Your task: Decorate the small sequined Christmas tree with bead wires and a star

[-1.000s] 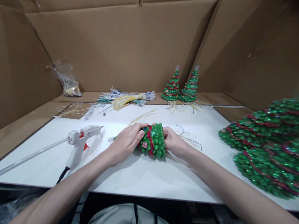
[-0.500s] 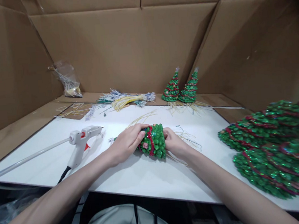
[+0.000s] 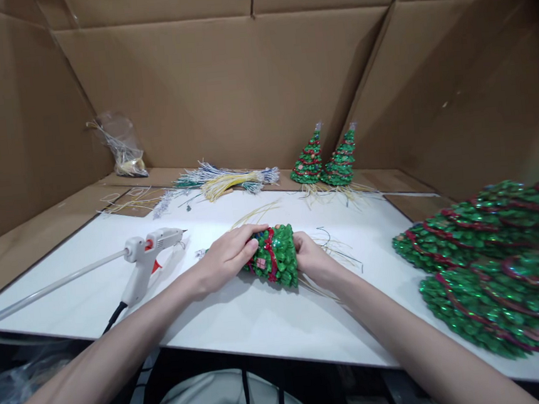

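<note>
A small decorated Christmas tree (image 3: 279,258) lies on its side on the white table, its tip to the left and its base to the right. My left hand (image 3: 229,256) is wrapped over its middle from above. At the base end, my right hand (image 3: 309,255) is closed, with its fingertips reaching inside the base and out of sight. I cannot make out what those fingers hold. Thin pale wires (image 3: 317,287) stick out under the right hand, and more loose wires (image 3: 337,249) lie just beyond it.
A white glue gun (image 3: 146,257) with a long glue stick stands at left. Wire bundles (image 3: 230,179) and a plastic bag (image 3: 123,145) lie at the back. Two finished-looking trees (image 3: 308,158) stand back right; larger trees (image 3: 495,302) lie at right. Cardboard walls (image 3: 240,85) enclose the table.
Almost nothing differs. Both hands stay on the tree, which has hardly moved; the view has shifted very slightly.
</note>
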Tool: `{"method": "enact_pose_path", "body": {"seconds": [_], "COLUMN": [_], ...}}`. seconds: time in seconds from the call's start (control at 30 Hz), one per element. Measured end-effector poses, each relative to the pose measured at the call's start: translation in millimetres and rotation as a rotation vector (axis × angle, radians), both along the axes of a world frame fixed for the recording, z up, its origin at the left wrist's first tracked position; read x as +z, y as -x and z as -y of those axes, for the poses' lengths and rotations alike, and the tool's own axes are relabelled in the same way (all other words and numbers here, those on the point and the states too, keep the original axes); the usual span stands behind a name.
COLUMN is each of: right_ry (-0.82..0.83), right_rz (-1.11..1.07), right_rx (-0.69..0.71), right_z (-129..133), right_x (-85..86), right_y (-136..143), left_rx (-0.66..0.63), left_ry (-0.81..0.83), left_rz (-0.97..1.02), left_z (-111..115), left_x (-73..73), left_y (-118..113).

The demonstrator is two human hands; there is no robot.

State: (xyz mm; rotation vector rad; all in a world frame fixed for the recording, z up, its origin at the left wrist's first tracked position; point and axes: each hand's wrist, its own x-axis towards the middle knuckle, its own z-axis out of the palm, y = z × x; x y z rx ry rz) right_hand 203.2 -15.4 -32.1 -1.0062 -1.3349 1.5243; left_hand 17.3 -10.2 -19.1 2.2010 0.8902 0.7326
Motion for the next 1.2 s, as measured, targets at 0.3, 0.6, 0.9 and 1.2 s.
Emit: {"method": "enact_pose_path", "body": {"seconds": [0.3,0.6,0.9,1.2], "right_ry": [0.0,-0.013,-0.052,-0.052], "right_rz": [-0.052,-0.042,-0.033,-0.027], "right_rx": [-0.011,-0.076,-0.015,-0.017], "right_z": [0.3,-2.0,-0.8,-1.3], "right_x": [-2.4,-7.6,-8.2,-6.8], "right_y": [-0.4,-1.1,-2.0,-2.0], "left_rx": [-0.027,-0.034,-0.039,-0.035], "left_ry": [-0.05,-0.064,-0.071,-0.069], "left_rz": [-0.04,-0.092,-0.105,-0.106], "left_z": [-1.6,-1.6,-1.6,-1.4], "left_x": [0.1,2.8,4.9,5.6], "left_y": [0.3,0.0,-1.1,-1.7]}}
